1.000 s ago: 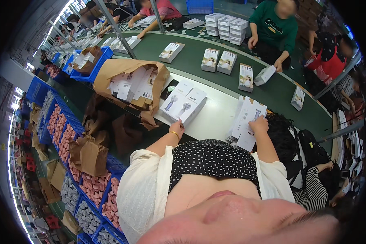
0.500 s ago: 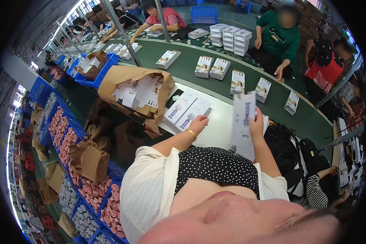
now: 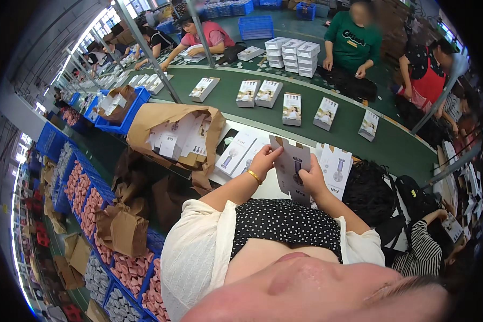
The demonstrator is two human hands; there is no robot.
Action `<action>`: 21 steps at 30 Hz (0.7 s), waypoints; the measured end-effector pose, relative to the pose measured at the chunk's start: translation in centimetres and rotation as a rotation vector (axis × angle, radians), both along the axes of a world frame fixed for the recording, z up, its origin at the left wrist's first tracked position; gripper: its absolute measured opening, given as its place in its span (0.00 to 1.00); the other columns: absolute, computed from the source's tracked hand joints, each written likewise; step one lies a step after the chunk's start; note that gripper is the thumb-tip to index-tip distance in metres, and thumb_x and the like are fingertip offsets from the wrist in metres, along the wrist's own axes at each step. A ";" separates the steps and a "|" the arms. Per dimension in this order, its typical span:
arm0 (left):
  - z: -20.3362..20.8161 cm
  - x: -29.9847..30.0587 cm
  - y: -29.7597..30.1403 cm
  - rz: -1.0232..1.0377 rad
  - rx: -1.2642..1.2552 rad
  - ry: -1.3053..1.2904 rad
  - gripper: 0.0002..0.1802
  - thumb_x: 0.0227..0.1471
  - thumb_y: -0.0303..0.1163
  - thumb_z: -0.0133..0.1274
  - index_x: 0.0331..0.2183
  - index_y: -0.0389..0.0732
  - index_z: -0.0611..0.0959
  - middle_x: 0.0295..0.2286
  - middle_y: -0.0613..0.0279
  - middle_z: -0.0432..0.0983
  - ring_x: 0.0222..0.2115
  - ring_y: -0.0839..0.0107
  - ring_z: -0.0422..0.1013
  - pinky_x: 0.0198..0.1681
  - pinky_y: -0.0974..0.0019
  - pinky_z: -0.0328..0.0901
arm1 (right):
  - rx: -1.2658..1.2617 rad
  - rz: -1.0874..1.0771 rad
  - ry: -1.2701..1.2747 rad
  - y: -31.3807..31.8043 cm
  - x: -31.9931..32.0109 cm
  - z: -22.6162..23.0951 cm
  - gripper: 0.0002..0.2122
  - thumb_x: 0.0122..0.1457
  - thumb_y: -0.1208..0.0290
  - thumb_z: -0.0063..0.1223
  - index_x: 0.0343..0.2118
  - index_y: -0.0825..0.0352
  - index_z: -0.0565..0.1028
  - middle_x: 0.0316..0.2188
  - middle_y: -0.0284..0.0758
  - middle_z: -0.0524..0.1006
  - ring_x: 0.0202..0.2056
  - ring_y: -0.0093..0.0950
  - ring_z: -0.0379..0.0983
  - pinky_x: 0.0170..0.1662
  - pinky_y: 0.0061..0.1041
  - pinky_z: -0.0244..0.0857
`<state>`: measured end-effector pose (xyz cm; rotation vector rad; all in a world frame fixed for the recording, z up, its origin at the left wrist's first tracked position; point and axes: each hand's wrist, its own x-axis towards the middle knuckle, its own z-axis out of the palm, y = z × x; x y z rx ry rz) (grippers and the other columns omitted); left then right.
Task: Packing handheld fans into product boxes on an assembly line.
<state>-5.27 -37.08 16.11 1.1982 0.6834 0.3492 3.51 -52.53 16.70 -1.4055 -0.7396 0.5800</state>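
A flat, folded white-and-grey carton (image 3: 287,170) printed with a small handheld fan stands tilted in front of my chest, held between both hands. My left hand (image 3: 265,162), with a gold bracelet at the wrist, pinches its upper left edge. On the other side my right hand (image 3: 313,181) grips it, thumb across the printed face. Beside that hand, more flat cartons (image 3: 335,170) lie on the white worktop (image 3: 267,189). Closed white boxes (image 3: 232,155) sit side by side left of my left hand, partly hidden by it.
A torn brown paper bag (image 3: 209,126) of cartons stands at left. Beyond the worktop, a green conveyor (image 3: 220,97) carries several boxes. Blue crates (image 3: 137,279) of pink and grey parts line the left. Black bags (image 3: 367,190) lie at right; co-workers sit across the conveyor.
The carton has moved left from my right side to between my hands. My left hand has left the boxes and taken its edge. Flat cartons at right are now uncovered.
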 end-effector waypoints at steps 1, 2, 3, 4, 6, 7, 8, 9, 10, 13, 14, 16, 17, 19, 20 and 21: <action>0.4 0.1 0.3 -0.080 0.058 0.031 0.21 0.45 0.43 0.56 0.37 0.39 0.73 0.30 0.66 0.70 0.29 0.77 0.66 0.33 0.75 0.61 | 0.003 -0.035 0.041 -0.3 -0.1 1.1 0.18 0.42 0.81 0.40 0.40 0.70 0.62 0.31 0.40 0.71 0.32 0.27 0.67 0.36 0.25 0.63; 0.7 0.3 0.3 -0.110 0.054 0.009 0.22 0.45 0.42 0.55 0.38 0.38 0.72 0.31 0.66 0.70 0.30 0.77 0.66 0.34 0.75 0.62 | 0.008 -0.071 0.082 -0.5 -0.2 1.7 0.17 0.43 0.80 0.41 0.41 0.70 0.62 0.31 0.39 0.70 0.32 0.27 0.67 0.35 0.25 0.64; 0.9 0.5 0.1 -0.143 0.049 -0.013 0.22 0.45 0.42 0.55 0.39 0.38 0.72 0.32 0.65 0.71 0.32 0.76 0.66 0.35 0.74 0.62 | 0.029 -0.083 0.059 -0.4 0.0 1.0 0.17 0.44 0.79 0.42 0.41 0.69 0.62 0.30 0.39 0.70 0.32 0.26 0.67 0.35 0.25 0.64; 0.9 1.1 -0.4 -0.168 0.052 -0.043 0.23 0.47 0.42 0.53 0.41 0.37 0.72 0.33 0.64 0.71 0.33 0.75 0.67 0.36 0.73 0.63 | 0.047 -0.099 0.032 -0.7 0.4 0.6 0.17 0.45 0.78 0.43 0.41 0.68 0.62 0.30 0.38 0.70 0.32 0.25 0.67 0.34 0.24 0.64; 1.6 1.7 -0.8 -0.187 0.024 -0.017 0.18 0.50 0.40 0.50 0.40 0.40 0.72 0.36 0.63 0.69 0.38 0.73 0.66 0.44 0.67 0.62 | 0.026 -0.109 0.048 -1.3 0.0 2.2 0.16 0.47 0.77 0.44 0.42 0.66 0.61 0.33 0.38 0.69 0.34 0.26 0.66 0.37 0.24 0.64; 1.2 2.2 -0.6 -0.173 0.059 0.026 0.18 0.50 0.41 0.49 0.40 0.40 0.72 0.36 0.63 0.70 0.37 0.72 0.67 0.42 0.67 0.63 | 0.083 -0.124 0.037 -1.4 -0.1 1.8 0.17 0.47 0.77 0.44 0.42 0.67 0.61 0.34 0.39 0.69 0.35 0.26 0.66 0.38 0.24 0.63; 0.8 2.6 -0.5 -0.170 0.099 0.048 0.18 0.50 0.41 0.49 0.39 0.40 0.73 0.35 0.63 0.71 0.36 0.72 0.68 0.41 0.68 0.64 | 0.116 -0.107 0.077 -1.5 0.0 1.5 0.17 0.47 0.76 0.45 0.43 0.66 0.61 0.37 0.39 0.67 0.39 0.27 0.65 0.43 0.25 0.61; 0.3 2.9 -0.5 -0.168 0.141 0.069 0.17 0.51 0.41 0.49 0.39 0.39 0.73 0.34 0.63 0.71 0.35 0.72 0.69 0.39 0.69 0.64 | 0.129 -0.130 0.016 -1.7 0.1 1.4 0.18 0.48 0.76 0.45 0.44 0.66 0.61 0.38 0.39 0.67 0.40 0.27 0.64 0.45 0.25 0.60; -0.3 3.1 -0.5 -0.158 0.146 0.041 0.16 0.50 0.40 0.50 0.37 0.39 0.74 0.33 0.63 0.72 0.33 0.73 0.69 0.37 0.71 0.65 | 0.139 -0.150 -0.045 -1.9 0.3 1.3 0.18 0.48 0.75 0.46 0.44 0.66 0.61 0.39 0.40 0.66 0.41 0.28 0.64 0.46 0.25 0.59; -0.4 3.2 -0.8 -0.175 0.316 0.054 0.13 0.50 0.38 0.50 0.34 0.38 0.75 0.29 0.65 0.71 0.30 0.76 0.68 0.33 0.73 0.65 | 0.163 -0.124 0.012 -2.4 0.9 1.3 0.19 0.52 0.74 0.44 0.48 0.65 0.60 0.40 0.39 0.66 0.43 0.28 0.63 0.48 0.26 0.57; -0.8 3.2 -0.5 -0.181 0.345 0.040 0.13 0.50 0.38 0.50 0.33 0.38 0.75 0.29 0.66 0.71 0.29 0.77 0.68 0.32 0.74 0.65 | 0.181 -0.099 0.050 -2.4 1.0 0.9 0.18 0.54 0.73 0.41 0.49 0.64 0.60 0.41 0.39 0.66 0.44 0.28 0.62 0.49 0.26 0.56; -0.9 3.7 -0.6 -0.208 0.382 0.029 0.13 0.52 0.38 0.48 0.36 0.38 0.74 0.30 0.66 0.72 0.30 0.78 0.68 0.34 0.74 0.65 | 0.201 -0.117 0.077 -2.7 1.9 0.1 0.18 0.55 0.72 0.39 0.50 0.63 0.59 0.42 0.39 0.65 0.45 0.28 0.61 0.50 0.26 0.55; -0.8 4.1 -1.5 -0.221 0.383 0.026 0.13 0.52 0.38 0.48 0.36 0.38 0.74 0.30 0.66 0.72 0.30 0.78 0.68 0.34 0.74 0.65 | 0.219 -0.116 0.104 -3.1 2.5 -0.1 0.18 0.56 0.70 0.36 0.50 0.63 0.59 0.43 0.38 0.64 0.46 0.27 0.60 0.51 0.26 0.54; -0.4 4.6 -3.4 -0.253 0.147 -0.120 0.17 0.54 0.39 0.44 0.43 0.39 0.72 0.34 0.66 0.71 0.33 0.78 0.67 0.38 0.73 0.64 | 0.293 -0.161 0.227 -3.7 3.6 -0.2 0.18 0.56 0.69 0.37 0.51 0.63 0.59 0.42 0.37 0.65 0.45 0.25 0.61 0.50 0.24 0.55; 0.0 4.8 -4.4 -0.303 0.138 -0.166 0.23 0.57 0.38 0.39 0.52 0.42 0.63 0.38 0.65 0.70 0.37 0.77 0.67 0.42 0.72 0.62 | 0.327 -0.153 0.372 -4.1 4.1 0.0 0.18 0.56 0.70 0.37 0.50 0.63 0.59 0.41 0.37 0.65 0.44 0.25 0.61 0.49 0.23 0.55; 0.3 4.9 -5.5 -0.312 0.117 -0.223 0.24 0.57 0.37 0.37 0.54 0.43 0.59 0.40 0.65 0.69 0.38 0.77 0.66 0.43 0.71 0.61 | 0.302 -0.233 0.316 -4.4 4.7 -0.3 0.16 0.55 0.71 0.39 0.48 0.65 0.60 0.41 0.36 0.65 0.42 0.23 0.63 0.47 0.21 0.58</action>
